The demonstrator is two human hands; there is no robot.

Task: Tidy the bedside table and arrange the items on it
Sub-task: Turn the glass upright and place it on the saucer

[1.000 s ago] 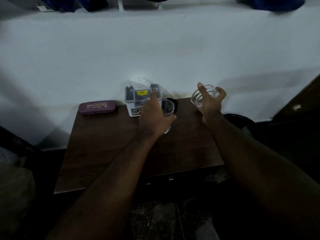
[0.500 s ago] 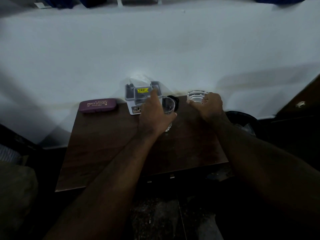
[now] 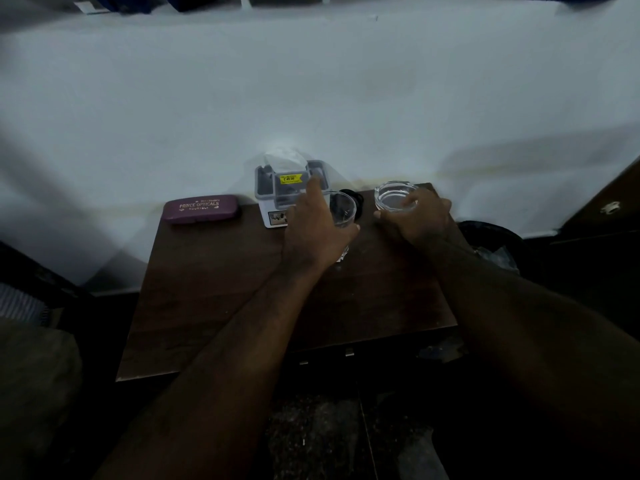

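Left hand (image 3: 317,230) wraps the tumbler (image 3: 341,211) mid-table (image 3: 214,289), right hand (image 3: 420,216) pinches the ashtray (image 3: 394,195) rim at the back right corner; both look like rigid, slick, breakable glass, best gripped round the sides.

A dim bedroom corner, seen from beside the bed.

A small dark wooden counter (image 3: 242,289) stands against a white wall (image 3: 311,98), carrying a purple spectacle case (image 3: 202,209), a tissue box (image 3: 284,188) with a price sticker and a glass ashtray (image 3: 394,197). A black bin (image 3: 491,237) sits beside it; the striped cloth (image 3: 20,306) at left is probably bedding.
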